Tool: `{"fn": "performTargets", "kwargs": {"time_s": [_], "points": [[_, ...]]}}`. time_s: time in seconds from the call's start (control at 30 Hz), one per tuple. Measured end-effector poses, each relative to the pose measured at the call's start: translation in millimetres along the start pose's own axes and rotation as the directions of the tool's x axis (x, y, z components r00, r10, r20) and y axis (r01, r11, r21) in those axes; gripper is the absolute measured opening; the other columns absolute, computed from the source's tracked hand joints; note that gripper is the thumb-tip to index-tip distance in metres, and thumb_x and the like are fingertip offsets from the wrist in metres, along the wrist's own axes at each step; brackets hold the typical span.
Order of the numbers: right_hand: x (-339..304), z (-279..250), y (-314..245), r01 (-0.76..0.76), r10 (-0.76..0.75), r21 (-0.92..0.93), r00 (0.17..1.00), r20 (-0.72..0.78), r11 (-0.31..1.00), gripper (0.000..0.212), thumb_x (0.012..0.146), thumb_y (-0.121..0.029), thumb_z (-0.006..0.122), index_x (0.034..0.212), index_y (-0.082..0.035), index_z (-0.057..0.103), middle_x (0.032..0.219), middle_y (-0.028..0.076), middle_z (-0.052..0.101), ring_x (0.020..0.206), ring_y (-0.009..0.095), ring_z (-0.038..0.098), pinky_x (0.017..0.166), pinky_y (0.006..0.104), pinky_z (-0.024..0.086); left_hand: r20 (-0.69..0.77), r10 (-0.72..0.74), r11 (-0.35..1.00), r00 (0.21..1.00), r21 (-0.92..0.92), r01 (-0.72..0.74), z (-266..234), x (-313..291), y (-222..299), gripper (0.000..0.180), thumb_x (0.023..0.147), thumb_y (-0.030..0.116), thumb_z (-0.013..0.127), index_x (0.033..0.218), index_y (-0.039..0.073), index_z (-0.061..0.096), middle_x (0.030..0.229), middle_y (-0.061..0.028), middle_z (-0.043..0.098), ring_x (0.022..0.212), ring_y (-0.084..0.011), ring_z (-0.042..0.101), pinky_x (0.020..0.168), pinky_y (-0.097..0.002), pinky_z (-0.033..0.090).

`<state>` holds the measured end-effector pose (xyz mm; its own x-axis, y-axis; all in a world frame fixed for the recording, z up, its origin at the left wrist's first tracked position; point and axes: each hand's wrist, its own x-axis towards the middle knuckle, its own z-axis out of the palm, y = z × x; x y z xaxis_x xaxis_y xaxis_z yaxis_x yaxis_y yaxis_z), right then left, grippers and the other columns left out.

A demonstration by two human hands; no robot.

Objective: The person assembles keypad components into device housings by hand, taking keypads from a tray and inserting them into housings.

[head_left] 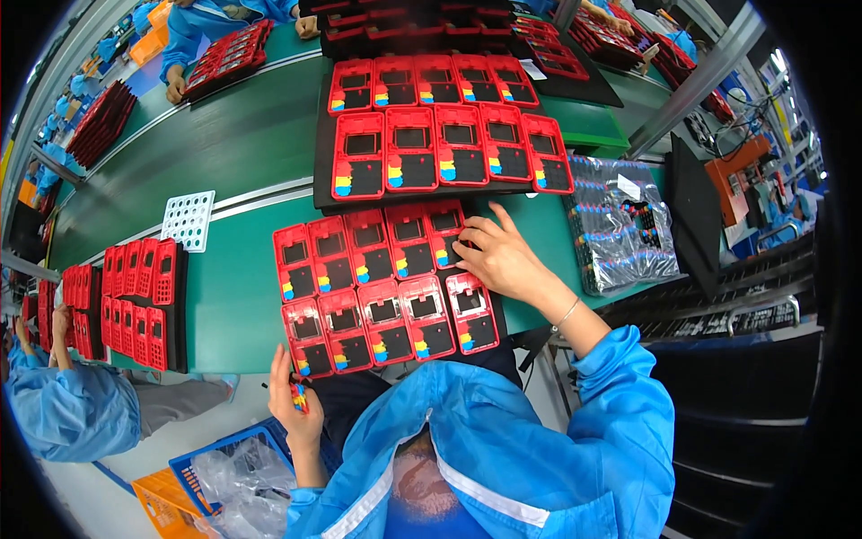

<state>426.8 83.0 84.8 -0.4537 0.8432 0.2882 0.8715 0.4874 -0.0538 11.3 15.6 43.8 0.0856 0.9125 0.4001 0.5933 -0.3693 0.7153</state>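
Note:
Two rows of red handset casings (365,235) lie on a dark board in front of me, each with a small dark window and a black lower part marked in blue, yellow and red. My right hand (503,260) reaches over the right end of the far row, fingers spread and fingertips on the last casing (444,235) there. Below it, the end casing of the near row (472,313) sits slightly apart from its neighbours. At the board's near left corner, my left hand (294,404) is closed around a bunch of small red, yellow and blue pieces (299,397).
Behind stands another board of similar casings (411,148). A clear plastic bag of dark, colour-dotted parts (620,225) lies right. Left are a white perforated tray (189,221) and stacked red handsets (135,296). Crates (193,463) stand below; co-workers work left and across.

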Motion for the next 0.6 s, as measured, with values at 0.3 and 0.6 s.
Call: {"fn": "performTargets", "kwargs": {"time_s": [0.3,0.6], "points": [[1.1,7.4,11.2,0.048,-0.048,0.183,0.999,-0.006,0.982,0.027,0.090,-0.022,0.075,0.113,-0.006,0.076,0.108,0.009,0.072,0.113,0.025,0.065,0.113,0.0488,0.041,-0.029,0.077,0.995,0.997,0.058,-0.076,0.5,4.0,-8.4,0.073,0.072,-0.017,0.046,0.143,-0.001,0.056,0.150,-0.0232,0.056,0.117,-0.0276,0.066,0.084,-0.0310,0.055],[11.3,8.6,0.2,0.062,-0.070,0.113,0.995,0.072,0.992,0.026,0.090,-0.015,0.073,0.111,0.000,0.073,0.109,0.013,0.071,0.103,0.029,0.068,0.094,0.0391,0.055,-0.062,0.065,0.995,0.996,0.075,-0.061,-3.5,4.6,-16.3,0.072,0.073,-0.017,0.046,0.142,-0.001,0.057,0.149,-0.0215,0.057,0.107,-0.0231,0.067,0.078,-0.0295,0.055]]}}
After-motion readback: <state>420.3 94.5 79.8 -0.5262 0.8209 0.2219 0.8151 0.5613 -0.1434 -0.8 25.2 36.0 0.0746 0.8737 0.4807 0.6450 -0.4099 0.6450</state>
